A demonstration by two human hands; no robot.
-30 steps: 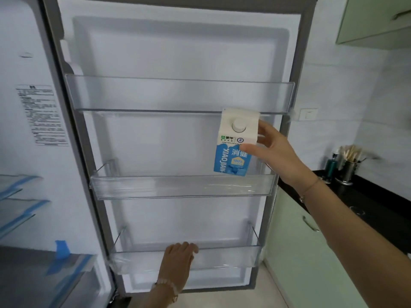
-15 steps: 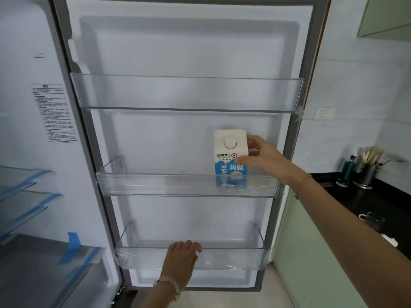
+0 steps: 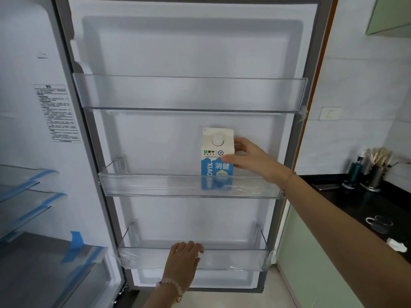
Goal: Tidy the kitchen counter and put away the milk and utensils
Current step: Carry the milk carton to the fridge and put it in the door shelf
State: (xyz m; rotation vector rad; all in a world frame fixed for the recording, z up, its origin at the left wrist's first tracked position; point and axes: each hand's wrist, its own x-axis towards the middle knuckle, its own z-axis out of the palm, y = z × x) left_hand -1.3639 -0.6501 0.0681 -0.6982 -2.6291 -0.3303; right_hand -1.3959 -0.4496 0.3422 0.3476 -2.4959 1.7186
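Note:
The white and blue milk carton [image 3: 215, 152] stands upright in the middle shelf [image 3: 155, 185] of the open fridge door [image 3: 189, 52], toward its right side. My right hand [image 3: 249, 158] grips the carton's right side, thumb on the front and fingers behind. My left hand [image 3: 183, 261] rests with fingers over the front rim of the bottom door shelf [image 3: 233, 258]. A holder of chopsticks and utensils [image 3: 378, 172] stands on the black counter [image 3: 355, 203] at the right.
The top door shelf [image 3: 189, 94] holds nothing. Fridge interior shelves [image 3: 24, 190] with blue tape lie at the left. On the counter are a dark bottle [image 3: 354, 172], a phone [image 3: 325, 186], a glass cup [image 3: 380, 224] and a crumpled white scrap [image 3: 398, 245]. Green cabinets [image 3: 311, 263] stand below.
My right hand lowered the carton from in front of the top shelf down into the middle door shelf, where it now stands. My left hand stayed on the bottom shelf.

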